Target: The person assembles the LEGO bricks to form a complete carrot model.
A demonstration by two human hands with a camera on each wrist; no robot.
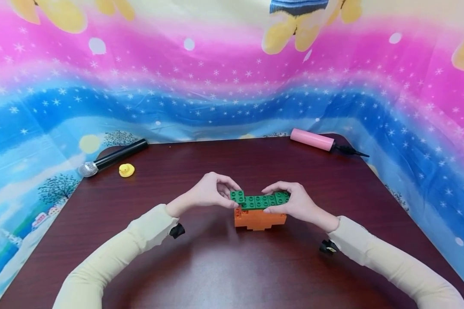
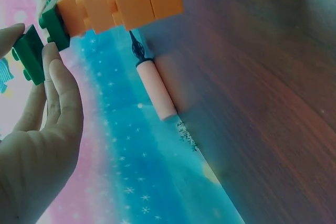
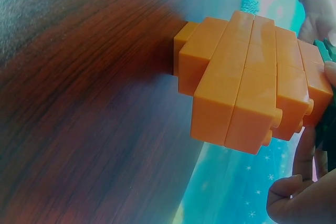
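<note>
My left hand [image 1: 212, 192] pinches a green toy building brick [image 1: 237, 196] between thumb and fingers. In the left wrist view that green brick [image 2: 30, 56] is tilted, with a gap to the green brick [image 2: 56, 24] on the orange build. The orange brick build [image 1: 260, 219] is stepped, wider at the top than at the bottom, and topped by a row of green bricks [image 1: 260, 202]. At the right end of this row, my right hand [image 1: 295, 201] grips the green bricks, thumb in front and fingers behind. Stacked orange bricks [image 3: 231, 82] fill the right wrist view.
A black microphone [image 1: 120, 155] with a silver head lies at the table's back left, a yellow rubber duck [image 1: 126, 170] close by. At the back right lies a pink hand pump [image 1: 312, 139] with a black nozzle. A printed cloth [image 1: 224, 98] hangs behind the dark wooden table [image 1: 201, 266].
</note>
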